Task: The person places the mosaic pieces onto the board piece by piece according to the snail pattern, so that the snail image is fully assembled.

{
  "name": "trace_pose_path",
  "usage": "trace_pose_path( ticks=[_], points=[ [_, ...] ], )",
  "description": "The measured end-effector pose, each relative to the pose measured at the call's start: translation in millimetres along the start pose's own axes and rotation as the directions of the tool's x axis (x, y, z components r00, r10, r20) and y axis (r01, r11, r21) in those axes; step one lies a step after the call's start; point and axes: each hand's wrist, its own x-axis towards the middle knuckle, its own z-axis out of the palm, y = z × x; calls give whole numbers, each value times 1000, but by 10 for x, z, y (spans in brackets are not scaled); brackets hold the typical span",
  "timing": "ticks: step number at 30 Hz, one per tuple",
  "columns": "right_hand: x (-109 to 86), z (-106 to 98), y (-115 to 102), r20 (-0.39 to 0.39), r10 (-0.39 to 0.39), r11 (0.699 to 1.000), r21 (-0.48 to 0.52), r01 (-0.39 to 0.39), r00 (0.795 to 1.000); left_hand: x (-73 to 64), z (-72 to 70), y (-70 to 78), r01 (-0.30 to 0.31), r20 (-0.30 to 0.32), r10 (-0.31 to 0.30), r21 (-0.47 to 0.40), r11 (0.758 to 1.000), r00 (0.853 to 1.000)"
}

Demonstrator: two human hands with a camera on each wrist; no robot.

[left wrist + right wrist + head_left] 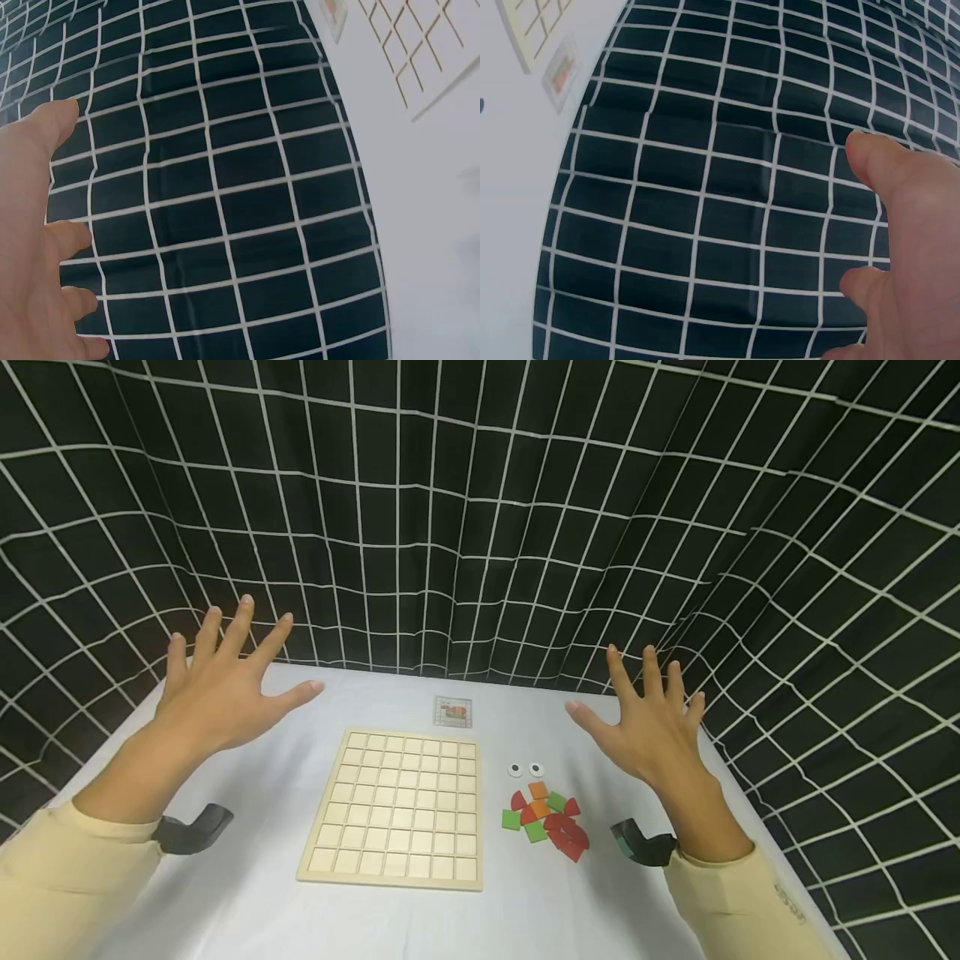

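Note:
Both hands hover over the white table with fingers spread and nothing held. My left hand (225, 693) is left of a pale wooden grid board (397, 806), whose square cells hold no pieces. Over the table's right side is my right hand (648, 727), nearest to a loose pile of red pieces (567, 835), green pieces (511, 819) and orange pieces (538, 790). Two white discs with black centres, like toy eyes (515, 770), lie just behind the pile. A small picture card (453, 712) with a red and green figure on a grid lies behind the board.
A black curtain with white grid lines (420, 527) surrounds the table (255, 893) at the back and sides. Black wrist mounts (197, 831) stick out from both cream sleeves (90, 877).

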Motion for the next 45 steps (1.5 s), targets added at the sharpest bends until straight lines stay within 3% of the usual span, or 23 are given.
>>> trace_pose_path(
  ticks=[7,19,33,45],
  points=[
    [-152,12,-21,-57,-44,998,34,46,997,-154,123,67,-54,-46,53,-1,999,998],
    [-410,158,52,-90,-68,995,70,75,994,-370,379,111,-104,-18,102,-87,991,995],
    [-626,340,137,-60,-55,994,87,60,997,-540,707,51,-141,-15,140,-182,973,990],
    [-802,600,155,45,-27,993,117,22,999,-613,983,-45,-140,60,157,-226,964,986]
  ],
)
